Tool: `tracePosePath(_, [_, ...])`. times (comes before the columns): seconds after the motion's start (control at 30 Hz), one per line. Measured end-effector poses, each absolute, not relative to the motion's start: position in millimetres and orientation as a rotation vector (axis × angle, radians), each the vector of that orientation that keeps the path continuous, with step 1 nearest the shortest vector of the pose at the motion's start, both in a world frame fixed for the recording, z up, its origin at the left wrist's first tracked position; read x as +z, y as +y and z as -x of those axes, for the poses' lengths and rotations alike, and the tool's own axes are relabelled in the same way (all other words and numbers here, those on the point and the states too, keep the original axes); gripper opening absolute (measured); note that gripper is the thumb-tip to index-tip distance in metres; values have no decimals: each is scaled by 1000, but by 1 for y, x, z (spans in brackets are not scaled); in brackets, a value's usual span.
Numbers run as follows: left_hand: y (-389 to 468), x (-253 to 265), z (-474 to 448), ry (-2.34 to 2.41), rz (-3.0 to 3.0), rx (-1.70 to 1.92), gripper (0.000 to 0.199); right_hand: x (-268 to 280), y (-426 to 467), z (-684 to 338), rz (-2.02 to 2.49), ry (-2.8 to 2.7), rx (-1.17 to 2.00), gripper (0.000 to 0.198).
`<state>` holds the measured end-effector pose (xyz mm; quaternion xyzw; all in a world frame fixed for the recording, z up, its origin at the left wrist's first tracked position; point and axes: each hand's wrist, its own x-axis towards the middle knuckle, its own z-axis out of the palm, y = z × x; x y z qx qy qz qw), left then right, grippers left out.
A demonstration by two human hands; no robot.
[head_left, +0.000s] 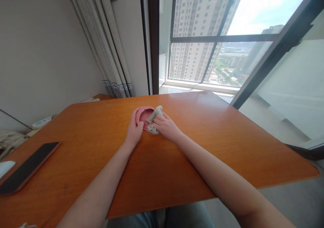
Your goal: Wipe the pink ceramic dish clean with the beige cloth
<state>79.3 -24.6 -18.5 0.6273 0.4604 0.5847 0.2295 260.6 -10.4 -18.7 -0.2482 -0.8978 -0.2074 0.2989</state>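
A pink, round, hollow object like a small bowl (145,114) is tilted so that its open side faces me, low over the wooden table (202,126). My left hand (134,128) grips its left rim, with the thumb at the front edge and the fingers behind. In my right hand (165,126) is a crumpled whitish cloth (153,128), pressed against the bowl's right side and partly over its opening. One end of the cloth sticks up above my fingers. The bowl's underside and right edge are hidden.
At the left of the table lies a flat dark slab with a reddish edge (30,167), beside a white object (6,168). A power strip (42,122) and bunched fabric (10,142) sit beyond the left edge. A curtain (101,39) and large window (217,39) are behind.
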Motion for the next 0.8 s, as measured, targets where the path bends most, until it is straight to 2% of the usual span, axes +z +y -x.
tracePosePath(0.27, [-32,-45,-108,1305,-1260,1767,49,-31,-23,-240,828,-2268,-428,20])
tracePosePath(0.47, [-24,-22,-80,1382,-1556,1498,34,-17,-14,-258,657,-2456,-422,26])
tracePosePath(0.57, [-26,-18,-81,1400,-1625,1453,39,-16,-12,-263,693,-2485,-440,23])
tracePosePath(0.7, [-36,-32,-109,1212,-1193,1592,55,-18,-18,-259,807,-2405,-513,22])
tracePosePath(0.8, [-38,-39,-116,1185,-1154,1575,47,-17,-23,-256,799,-2348,-546,25])
